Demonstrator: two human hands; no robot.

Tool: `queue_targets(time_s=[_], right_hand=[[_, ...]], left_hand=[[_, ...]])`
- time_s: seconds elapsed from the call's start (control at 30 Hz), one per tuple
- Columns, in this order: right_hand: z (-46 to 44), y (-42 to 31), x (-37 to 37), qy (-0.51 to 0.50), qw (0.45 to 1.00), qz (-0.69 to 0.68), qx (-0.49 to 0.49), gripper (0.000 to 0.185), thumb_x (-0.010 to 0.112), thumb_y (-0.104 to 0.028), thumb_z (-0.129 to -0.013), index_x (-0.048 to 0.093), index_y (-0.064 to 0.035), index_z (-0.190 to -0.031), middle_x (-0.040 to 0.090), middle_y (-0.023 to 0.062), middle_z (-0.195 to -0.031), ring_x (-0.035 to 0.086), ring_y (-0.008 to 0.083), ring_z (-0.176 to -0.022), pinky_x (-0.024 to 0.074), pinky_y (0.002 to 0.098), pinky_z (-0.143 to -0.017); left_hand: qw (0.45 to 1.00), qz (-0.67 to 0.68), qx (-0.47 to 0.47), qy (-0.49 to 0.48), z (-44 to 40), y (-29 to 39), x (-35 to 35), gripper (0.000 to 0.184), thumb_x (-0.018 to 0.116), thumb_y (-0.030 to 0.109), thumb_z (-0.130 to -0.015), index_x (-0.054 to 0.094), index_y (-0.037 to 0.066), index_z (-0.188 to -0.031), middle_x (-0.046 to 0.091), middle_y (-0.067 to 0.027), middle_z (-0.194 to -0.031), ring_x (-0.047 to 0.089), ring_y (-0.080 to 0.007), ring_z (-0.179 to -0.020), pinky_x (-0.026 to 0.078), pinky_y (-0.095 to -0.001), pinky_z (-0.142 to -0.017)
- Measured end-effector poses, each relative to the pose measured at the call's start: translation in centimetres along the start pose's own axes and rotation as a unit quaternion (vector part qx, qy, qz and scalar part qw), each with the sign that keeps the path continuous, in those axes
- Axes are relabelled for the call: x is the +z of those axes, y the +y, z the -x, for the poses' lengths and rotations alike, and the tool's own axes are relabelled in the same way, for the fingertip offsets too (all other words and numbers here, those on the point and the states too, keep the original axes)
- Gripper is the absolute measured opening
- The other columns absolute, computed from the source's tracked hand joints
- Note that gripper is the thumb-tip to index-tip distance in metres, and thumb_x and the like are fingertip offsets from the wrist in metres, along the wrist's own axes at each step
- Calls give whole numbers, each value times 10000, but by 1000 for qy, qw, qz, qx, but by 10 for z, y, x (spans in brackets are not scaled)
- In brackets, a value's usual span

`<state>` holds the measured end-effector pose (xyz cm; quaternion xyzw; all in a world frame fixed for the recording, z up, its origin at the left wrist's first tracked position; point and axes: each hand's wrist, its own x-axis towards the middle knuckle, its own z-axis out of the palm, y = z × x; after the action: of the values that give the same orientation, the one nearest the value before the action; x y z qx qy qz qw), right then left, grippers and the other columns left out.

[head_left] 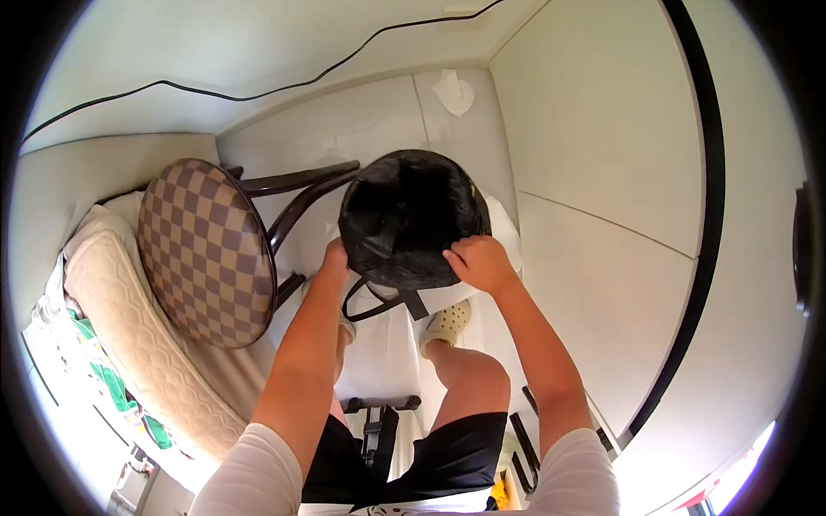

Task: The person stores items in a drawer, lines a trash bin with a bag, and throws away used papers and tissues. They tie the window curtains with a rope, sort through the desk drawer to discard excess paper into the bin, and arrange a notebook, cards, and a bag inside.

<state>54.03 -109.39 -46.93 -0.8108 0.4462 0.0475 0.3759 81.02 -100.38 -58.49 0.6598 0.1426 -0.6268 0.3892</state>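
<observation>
A round black bag [413, 271] stands with its mouth open toward the camera, its inside dark. My right hand [480, 262] is closed on the bag's rim at the lower right, fingers curled over the edge. At the bag's left side my left hand [337, 256] touches the rim, its fingers mostly hidden behind the bag. A black strap [379, 308] hangs from the near side of the bag. White material shows behind and below it.
To the left a stool with a checkered seat [206, 254] lies tipped, legs toward the bag. Beside it is a beige quilted pad [146, 335]. A white cabinet [602, 224] stands at the right. A white crumpled piece [453, 93] lies at the back.
</observation>
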Motion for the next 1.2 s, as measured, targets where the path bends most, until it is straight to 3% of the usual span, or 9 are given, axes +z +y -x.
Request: queue_targets(time_s=[0.33, 0.4, 0.5, 0.73, 0.83, 0.87, 0.93, 1.1, 1.2], right_hand=[[17, 16, 43, -25, 987, 136, -78, 259, 490, -215, -805, 638, -45, -677, 602, 117, -763, 556, 272, -845, 378, 371, -922], [6, 42, 50, -76, 989, 95, -85, 244, 494, -208, -799, 643, -41, -701, 599, 119, -773, 546, 281, -874, 384, 377, -914], [-4, 50, 53, -96, 991, 51, -76, 210, 499, -184, -787, 647, -35, -771, 591, 130, -784, 531, 304, -912, 400, 384, -894], [-15, 74, 94, 252, 958, -138, -2, 275, 486, -67, -769, 582, -3, -1019, 596, 199, -908, 542, 335, -978, 424, 353, -864], [-33, 79, 87, 90, 933, -297, 180, 310, 471, -79, -797, 552, 2, -1085, 604, 190, -965, 552, 307, -1000, 423, 325, -857], [-38, 80, 80, 67, 912, -338, 221, 323, 460, -106, -819, 545, -16, -1118, 617, 161, -1000, 574, 264, -968, 425, 310, -843], [-51, 84, 73, 103, 785, -545, 277, 363, 430, -81, -820, 509, 6, -1163, 580, 137, -1103, 560, 222, -985, 415, 298, -873], [-11, 78, 110, 294, 558, -688, 360, 354, 372, -124, -867, 466, 30, -1171, 565, 139, -1074, 554, 210, -954, 426, 282, -850], [65, 77, 172, 73, 734, -547, 396, 327, 463, -187, -827, 524, -35, -1110, 577, 62, -989, 547, 159, -904, 431, 294, -799]], left_hand=[[981, -166, 55, 89, 12, -16, -34, 176, 533, 181, -833, 608, 48, -923, 604, -64, -738, 556, -191, -630, 433, -320, -546], [824, -476, 287, 108, -1, -27, -47, 247, 599, 236, -778, 617, 24, -903, 638, -158, -817, 614, -294, -763, 457, -370, -626], [778, -491, 387, 58, -5, -29, -43, 320, 643, 275, -720, 617, 11, -899, 623, -212, -895, 590, -367, -887, 455, -398, -706], [789, -491, 330, 168, -30, -45, -69, 311, 602, 299, -746, 620, 3, -840, 624, -207, -819, 585, -395, -819, 454, -406, -689], [843, -493, 179, 121, -49, -48, -94, 263, 549, 280, -804, 611, 31, -858, 637, -145, -779, 605, -339, -759, 467, -401, -670], [960, -265, 75, 55, -42, -42, -88, 231, 529, 267, -828, 601, 55, -885, 631, -109, -787, 603, -305, -748, 473, -395, -673], [992, 103, -31, -63, -9, -24, -67, 225, 476, 252, -884, 513, 123, -1064, 585, -65, -936, 577, -236, -848, 468, -386, -766], [979, 196, -34, -54, 50, -9, -53, 450, 487, 296, -879, 347, 113, -1266, 408, -121, -1285, 420, -276, -1153, 337, -439, -974], [999, 10, -39, -15, 42, -52, -88, 611, 450, 365, -879, 180, 190, -1398, 230, -81, -1430, 287, -274, -1258, 208, -440, -1034]])
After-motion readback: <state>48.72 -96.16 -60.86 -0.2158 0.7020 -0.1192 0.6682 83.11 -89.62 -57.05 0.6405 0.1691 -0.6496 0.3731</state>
